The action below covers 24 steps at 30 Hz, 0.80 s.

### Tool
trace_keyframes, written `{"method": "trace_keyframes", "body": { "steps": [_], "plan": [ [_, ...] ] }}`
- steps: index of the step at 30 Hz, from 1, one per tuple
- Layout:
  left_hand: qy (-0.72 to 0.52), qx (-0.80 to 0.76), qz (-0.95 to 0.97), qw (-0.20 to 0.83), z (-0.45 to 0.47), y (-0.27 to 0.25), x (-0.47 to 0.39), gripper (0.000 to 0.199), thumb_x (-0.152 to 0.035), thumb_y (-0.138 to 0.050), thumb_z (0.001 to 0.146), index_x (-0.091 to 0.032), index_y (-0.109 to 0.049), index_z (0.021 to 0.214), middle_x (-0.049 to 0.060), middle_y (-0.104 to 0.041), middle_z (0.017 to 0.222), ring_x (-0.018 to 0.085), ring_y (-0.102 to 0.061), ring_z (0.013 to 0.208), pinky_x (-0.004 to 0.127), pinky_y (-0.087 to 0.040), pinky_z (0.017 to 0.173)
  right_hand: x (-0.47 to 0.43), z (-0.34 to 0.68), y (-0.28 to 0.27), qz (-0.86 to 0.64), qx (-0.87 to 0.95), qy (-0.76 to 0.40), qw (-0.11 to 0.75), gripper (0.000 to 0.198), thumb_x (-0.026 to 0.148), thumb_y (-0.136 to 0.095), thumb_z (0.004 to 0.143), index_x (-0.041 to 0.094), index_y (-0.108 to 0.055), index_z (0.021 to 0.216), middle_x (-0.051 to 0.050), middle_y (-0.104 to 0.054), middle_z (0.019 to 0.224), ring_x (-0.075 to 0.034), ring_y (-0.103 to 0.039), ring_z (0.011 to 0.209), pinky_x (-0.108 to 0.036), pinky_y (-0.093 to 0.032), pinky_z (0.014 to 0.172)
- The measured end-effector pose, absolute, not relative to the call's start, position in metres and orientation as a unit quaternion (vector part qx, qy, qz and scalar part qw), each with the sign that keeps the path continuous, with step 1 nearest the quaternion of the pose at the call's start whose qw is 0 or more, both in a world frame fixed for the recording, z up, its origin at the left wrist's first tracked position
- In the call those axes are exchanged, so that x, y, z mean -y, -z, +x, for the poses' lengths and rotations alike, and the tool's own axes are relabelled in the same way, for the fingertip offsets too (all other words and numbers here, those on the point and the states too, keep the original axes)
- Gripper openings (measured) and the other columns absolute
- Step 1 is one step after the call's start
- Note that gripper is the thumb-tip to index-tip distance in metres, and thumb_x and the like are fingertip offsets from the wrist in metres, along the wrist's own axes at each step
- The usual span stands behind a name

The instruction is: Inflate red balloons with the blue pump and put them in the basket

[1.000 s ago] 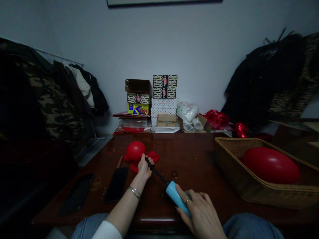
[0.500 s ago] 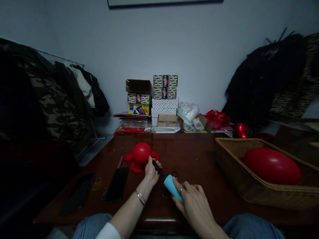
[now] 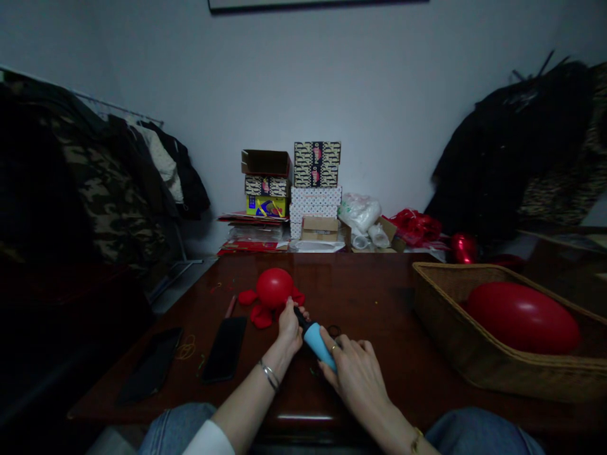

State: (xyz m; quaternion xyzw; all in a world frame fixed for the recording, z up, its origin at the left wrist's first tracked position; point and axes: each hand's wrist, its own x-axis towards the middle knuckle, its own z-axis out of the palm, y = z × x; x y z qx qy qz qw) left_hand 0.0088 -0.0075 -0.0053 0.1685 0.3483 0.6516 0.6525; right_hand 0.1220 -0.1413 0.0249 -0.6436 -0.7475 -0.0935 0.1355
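A partly inflated red balloon [image 3: 274, 287] sits at the tip of a hand pump [image 3: 318, 343] with a light-blue barrel and a black front end. My left hand [image 3: 290, 325] is closed round the black end and the balloon's neck, which its fingers mostly hide. Around the blue barrel my right hand [image 3: 356, 370] is wrapped, close behind the left. Beside and under the inflated balloon lie several limp red balloons [image 3: 260, 316] on the dark wooden table [image 3: 379, 284].
A wicker basket [image 3: 467, 370] with a large red balloon [image 3: 521, 316] stands at the right. Left of my arms lie a black phone [image 3: 224, 349], another dark flat object [image 3: 150, 365] and yellow rubber bands [image 3: 186, 347]. Stacked boxes [image 3: 317, 164] stand beyond the table's far edge.
My right hand has pushed the blue barrel forward and left, toward my left hand, so the pump is shorter. The balloon looks about the same size.
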Motion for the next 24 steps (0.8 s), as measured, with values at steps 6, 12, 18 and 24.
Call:
{"method": "trace_keyframes", "body": {
  "steps": [6, 12, 18, 24],
  "plan": [
    [-0.643, -0.343, 0.185, 0.659, 0.005, 0.007, 0.005, 0.028, -0.040, -0.056, 0.082, -0.019, -0.042, 0.071, -0.005, -0.043, 0.049, 0.009, -0.042, 0.038, 0.020, -0.035, 0.040, 0.149, 0.125, -0.019, -0.636, 0.752, 0.095, 0.147, 0.054, 0.035, -0.054, 0.084, 0.028, -0.040, 0.135, -0.006, -0.062, 0.096, -0.021, -0.057, 0.085, -0.036, -0.030, 0.080],
    [-0.665, -0.337, 0.178, 0.642, -0.006, 0.008, -0.008, 0.028, -0.040, -0.058, 0.081, -0.019, -0.043, 0.071, -0.005, -0.042, 0.050, 0.008, -0.043, 0.038, 0.019, -0.033, 0.039, 0.162, 0.135, -0.016, -0.630, 0.755, 0.086, 0.158, 0.054, 0.032, -0.055, 0.083, 0.031, -0.040, 0.135, -0.004, -0.062, 0.093, -0.020, -0.057, 0.084, -0.035, -0.030, 0.079],
    [-0.672, -0.346, 0.170, 0.632, -0.021, 0.003, -0.019, 0.024, -0.034, -0.050, 0.086, -0.019, -0.041, 0.070, -0.006, -0.041, 0.049, 0.008, -0.041, 0.037, 0.018, -0.033, 0.038, 0.178, 0.152, -0.009, -0.615, 0.766, 0.087, 0.162, 0.058, 0.035, -0.055, 0.083, 0.032, -0.036, 0.137, -0.004, -0.061, 0.096, -0.020, -0.058, 0.084, -0.036, -0.030, 0.080],
    [-0.672, -0.340, 0.171, 0.635, -0.022, 0.002, -0.019, 0.025, -0.034, -0.050, 0.087, -0.018, -0.041, 0.069, -0.005, -0.041, 0.049, 0.007, -0.041, 0.037, 0.018, -0.033, 0.038, 0.186, 0.159, -0.007, -0.605, 0.774, 0.081, 0.168, 0.057, 0.034, -0.053, 0.083, 0.030, -0.035, 0.138, -0.003, -0.061, 0.095, -0.020, -0.058, 0.083, -0.036, -0.031, 0.078]
  ]
}}
